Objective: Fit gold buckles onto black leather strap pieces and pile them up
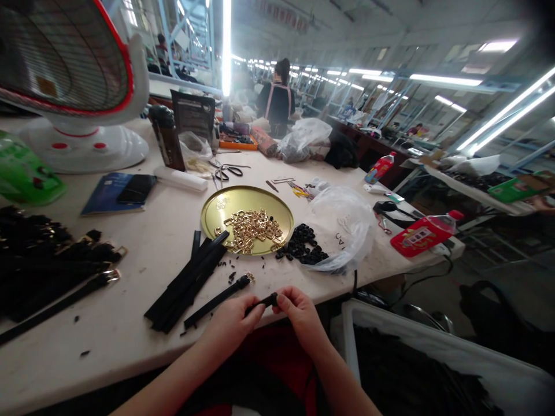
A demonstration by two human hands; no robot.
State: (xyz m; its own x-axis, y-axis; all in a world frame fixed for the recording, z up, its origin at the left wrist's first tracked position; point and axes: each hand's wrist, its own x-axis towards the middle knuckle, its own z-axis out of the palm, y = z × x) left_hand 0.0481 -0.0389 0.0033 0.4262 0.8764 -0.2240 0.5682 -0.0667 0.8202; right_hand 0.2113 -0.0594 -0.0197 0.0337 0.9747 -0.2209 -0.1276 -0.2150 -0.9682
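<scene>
At the far left a heap of black straps (47, 254) is lying on the white table (130, 323), with a white fan (82, 86) standing behind it. Nearer the middle, a bundle of black strips (186, 289) is lying slantwise, and a buckled strap (219, 300) is lying just beside it. Behind these, a gold tray (269, 199) is holding a pile of gold buckles (251, 230). At the table's near edge the left hand (232, 325) is pinching one end of a short black strap piece (267, 300), fingers closed tight on it, and the right hand (299, 315) is gripping the other end with thumb and fingers closed, so the piece is being held between the two hands just above the edge. Further right, black loops (303, 245) are spilling from a clear plastic bag (342, 225), and a red bottle (422, 234) is lying on its side.
</scene>
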